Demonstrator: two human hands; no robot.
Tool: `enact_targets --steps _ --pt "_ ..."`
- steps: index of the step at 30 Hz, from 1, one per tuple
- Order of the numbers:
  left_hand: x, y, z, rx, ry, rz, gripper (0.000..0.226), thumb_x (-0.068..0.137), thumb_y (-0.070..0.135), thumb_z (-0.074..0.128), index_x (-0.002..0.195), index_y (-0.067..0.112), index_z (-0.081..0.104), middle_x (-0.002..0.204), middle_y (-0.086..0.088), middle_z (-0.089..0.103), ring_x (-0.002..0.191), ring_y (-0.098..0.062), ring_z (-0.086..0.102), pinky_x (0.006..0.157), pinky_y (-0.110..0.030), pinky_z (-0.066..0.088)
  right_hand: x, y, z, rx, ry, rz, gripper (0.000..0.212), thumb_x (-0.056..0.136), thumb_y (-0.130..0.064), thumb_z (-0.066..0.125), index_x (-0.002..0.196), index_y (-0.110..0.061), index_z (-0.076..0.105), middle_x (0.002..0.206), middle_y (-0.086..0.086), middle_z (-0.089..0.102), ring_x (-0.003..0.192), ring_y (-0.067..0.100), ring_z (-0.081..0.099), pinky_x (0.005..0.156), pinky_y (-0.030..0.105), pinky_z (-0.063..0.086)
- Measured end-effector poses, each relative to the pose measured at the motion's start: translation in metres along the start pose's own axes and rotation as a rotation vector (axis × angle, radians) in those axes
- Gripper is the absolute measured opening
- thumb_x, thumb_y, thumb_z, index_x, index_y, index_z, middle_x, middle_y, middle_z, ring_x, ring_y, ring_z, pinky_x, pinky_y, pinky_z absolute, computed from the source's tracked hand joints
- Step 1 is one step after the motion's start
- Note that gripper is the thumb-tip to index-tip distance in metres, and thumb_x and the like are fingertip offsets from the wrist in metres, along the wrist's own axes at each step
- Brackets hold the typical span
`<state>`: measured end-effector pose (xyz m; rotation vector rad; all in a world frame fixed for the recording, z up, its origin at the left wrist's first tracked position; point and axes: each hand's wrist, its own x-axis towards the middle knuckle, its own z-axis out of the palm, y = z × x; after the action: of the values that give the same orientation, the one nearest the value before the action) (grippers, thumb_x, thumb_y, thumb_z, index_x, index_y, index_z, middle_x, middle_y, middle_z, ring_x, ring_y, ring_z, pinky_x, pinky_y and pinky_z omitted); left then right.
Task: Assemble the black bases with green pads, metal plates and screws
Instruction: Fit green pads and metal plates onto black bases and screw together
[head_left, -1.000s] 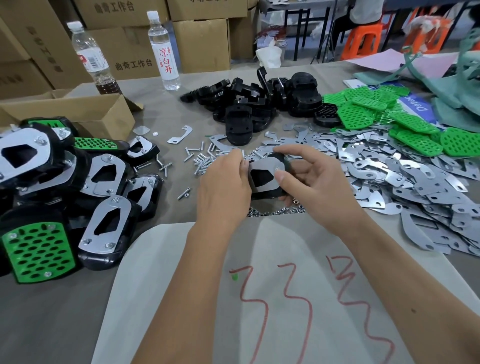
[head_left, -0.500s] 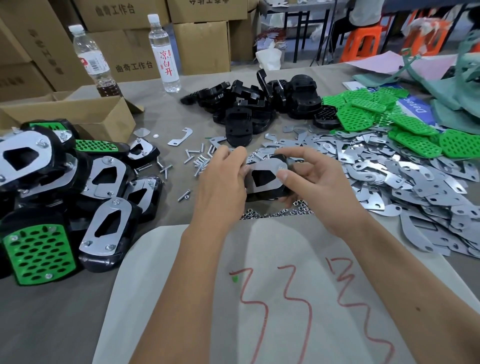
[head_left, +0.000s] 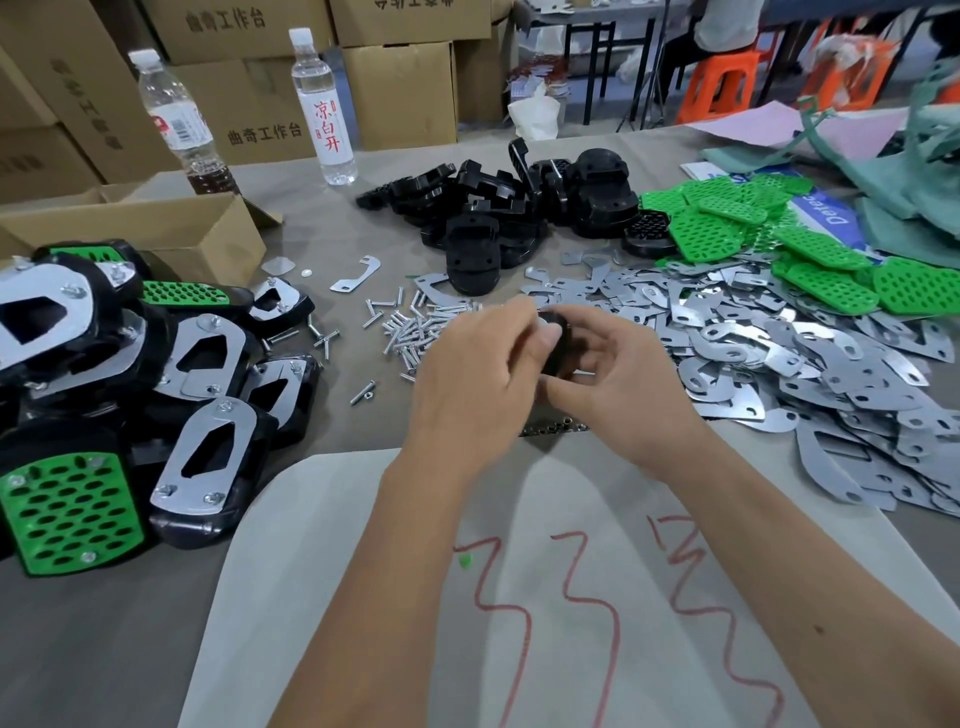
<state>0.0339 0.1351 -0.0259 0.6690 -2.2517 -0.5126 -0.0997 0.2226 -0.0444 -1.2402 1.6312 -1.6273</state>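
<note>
Both hands meet above the tabletop: the left hand and right hand curl their fingers around one black plastic base, mostly hidden between them. A loose grip could drop it among the scattered silver screws.

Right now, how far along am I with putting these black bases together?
Done: a heap of finished black bases with metal plates screwed on lies at your left. In hand: your left hand and right hand both grip one black base. Left: a pile of bare black bases, green perforated pads, many loose metal plates and silver screws.
</note>
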Motion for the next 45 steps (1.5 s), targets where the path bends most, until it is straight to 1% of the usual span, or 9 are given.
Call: enact_targets --steps 7,14,16,21,30,35,39,43,45 --pt "-0.002 0.000 0.006 0.117 0.029 -0.066 0.023 0.104 0.036 0.044 0.086 0.022 0.046 0.076 0.008 0.056 0.074 -0.023 0.047 0.061 -0.039 0.029 0.001 0.002 0.003 -0.040 0.001 -0.023 0.056 0.082 0.000 0.080 0.133 -0.014 0.062 0.108 0.007 0.076 0.095 0.026 0.076 0.086 0.055 0.062" --pt "-0.001 0.009 0.004 0.091 -0.076 0.040 0.004 0.095 0.022 0.045 0.093 0.025 0.046 0.089 0.005 0.053 0.085 -0.027 0.049 0.067 -0.044 0.044 0.000 -0.001 0.006 -0.179 0.019 -0.113 0.040 0.081 -0.006 0.069 0.114 -0.028 0.065 0.097 -0.007 0.073 0.091 0.021 0.071 0.081 0.053 0.060" --pt "-0.001 0.008 0.004 0.006 -0.078 0.038 0.011 0.092 0.013 0.051 0.094 0.023 0.049 0.088 0.009 0.051 0.086 -0.023 0.050 0.070 -0.045 0.047 0.000 0.000 0.007 -0.197 0.034 -0.115 0.037 0.078 -0.011 0.069 0.108 -0.032 0.064 0.092 -0.009 0.071 0.086 0.023 0.070 0.078 0.054 0.058" --pt "0.000 0.003 0.004 -0.007 -0.031 -0.090 0.018 0.101 0.035 0.058 0.090 0.022 0.052 0.083 0.009 0.058 0.082 -0.019 0.053 0.070 -0.041 0.044 -0.003 -0.002 0.009 -0.219 0.045 -0.098 0.059 0.075 -0.019 0.067 0.134 -0.020 0.060 0.108 -0.002 0.074 0.093 0.021 0.073 0.083 0.049 0.061" --pt "0.001 0.004 -0.003 -0.044 -0.057 0.019 0.012 0.092 0.010 0.058 0.088 0.017 0.050 0.083 0.006 0.051 0.082 -0.020 0.048 0.071 -0.039 0.041 -0.003 -0.004 0.009 -0.254 -0.003 -0.158 0.038 0.088 0.000 0.067 0.121 -0.017 0.063 0.098 0.002 0.072 0.088 0.032 0.069 0.079 0.053 0.056" --pt "0.000 0.004 0.003 0.030 -0.038 -0.081 0.025 0.104 0.032 0.055 0.083 0.022 0.047 0.074 0.010 0.054 0.076 -0.023 0.052 0.064 -0.041 0.040 -0.003 -0.001 0.011 -0.263 0.025 -0.123 0.050 0.088 -0.003 0.068 0.135 -0.016 0.058 0.109 -0.001 0.072 0.093 0.025 0.071 0.082 0.051 0.058" --pt "0.001 0.004 0.000 0.114 -0.075 -0.005 0.021 0.105 0.026 0.049 0.085 0.020 0.049 0.082 0.004 0.056 0.079 -0.023 0.048 0.067 -0.043 0.038 -0.003 -0.002 0.011 -0.232 0.014 -0.122 0.044 0.089 -0.001 0.065 0.130 -0.015 0.060 0.104 0.005 0.072 0.087 0.031 0.070 0.078 0.053 0.057" --pt "0.001 0.004 -0.003 -0.016 -0.068 0.015 0.012 0.095 0.011 0.058 0.088 0.016 0.050 0.084 0.007 0.052 0.082 -0.020 0.049 0.068 -0.040 0.040 -0.003 -0.004 0.010 -0.234 0.008 -0.118 0.039 0.087 -0.005 0.067 0.124 -0.016 0.062 0.099 0.005 0.072 0.087 0.033 0.069 0.077 0.054 0.056" --pt "0.000 0.004 -0.002 -0.059 -0.053 -0.032 0.010 0.096 0.017 0.060 0.090 0.019 0.052 0.084 0.011 0.055 0.083 -0.018 0.052 0.069 -0.040 0.043 -0.004 -0.005 0.011 -0.238 0.011 -0.116 0.038 0.088 -0.010 0.070 0.124 -0.017 0.063 0.101 0.001 0.073 0.089 0.028 0.070 0.078 0.049 0.058"
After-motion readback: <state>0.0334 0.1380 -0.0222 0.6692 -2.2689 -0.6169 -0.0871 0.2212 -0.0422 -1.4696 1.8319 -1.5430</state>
